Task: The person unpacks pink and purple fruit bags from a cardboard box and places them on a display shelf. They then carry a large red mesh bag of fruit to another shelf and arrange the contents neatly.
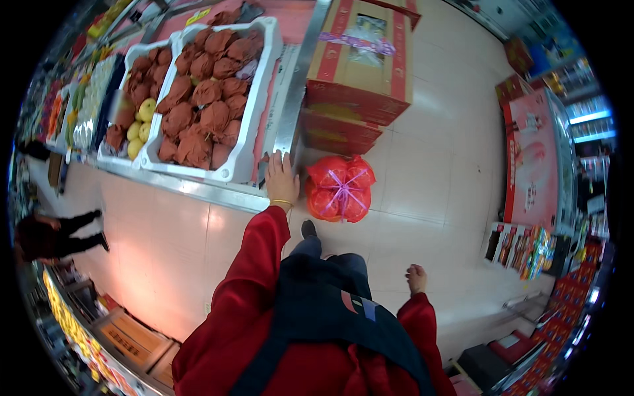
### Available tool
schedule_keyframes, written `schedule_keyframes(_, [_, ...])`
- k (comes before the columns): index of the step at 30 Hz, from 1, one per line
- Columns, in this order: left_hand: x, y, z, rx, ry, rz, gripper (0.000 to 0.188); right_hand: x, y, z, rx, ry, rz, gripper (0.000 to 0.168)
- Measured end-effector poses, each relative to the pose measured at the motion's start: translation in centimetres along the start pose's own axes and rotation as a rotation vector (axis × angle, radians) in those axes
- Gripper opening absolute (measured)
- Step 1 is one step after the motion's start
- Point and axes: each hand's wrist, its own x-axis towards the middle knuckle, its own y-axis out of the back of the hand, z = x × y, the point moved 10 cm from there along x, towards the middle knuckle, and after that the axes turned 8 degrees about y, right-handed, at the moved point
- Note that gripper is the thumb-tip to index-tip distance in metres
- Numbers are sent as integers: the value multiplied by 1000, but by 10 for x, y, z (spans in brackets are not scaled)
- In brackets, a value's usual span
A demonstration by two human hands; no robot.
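Note:
My left hand (282,178) reaches forward with fingers extended over the metal-edged corner of a produce display (237,197); whether it touches the edge I cannot tell. Beside it stands a white foam crate (225,173) of fruit wrapped in reddish-brown paper (207,92). A smaller white crate (119,159) to its left holds more wrapped fruit and several bare yellow-green fruits (133,131). On the floor right of the hand sits a red mesh bundle of round items (341,189), tied with purple string. My right hand (416,277) hangs at my side over the floor, fingers curled, holding nothing visible.
Stacked cardboard cartons (359,64) stand beside the display. A pink-sided freezer (530,158) and a rack of packaged goods (525,250) are at the right. A person (54,235) is at the far left. Wooden crates (130,336) and a yellow fruit display (74,317) lie lower left.

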Motion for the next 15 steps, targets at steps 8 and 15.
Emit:
schedule_keyframes(8, [23,-18,-36,19,283,7,75,98,-117,-87,-827,396,-600,27])
schedule_keyframes(15, [32,-25,-43,-5,315,27,75,213,-240,-142,-893,525,-847,28])
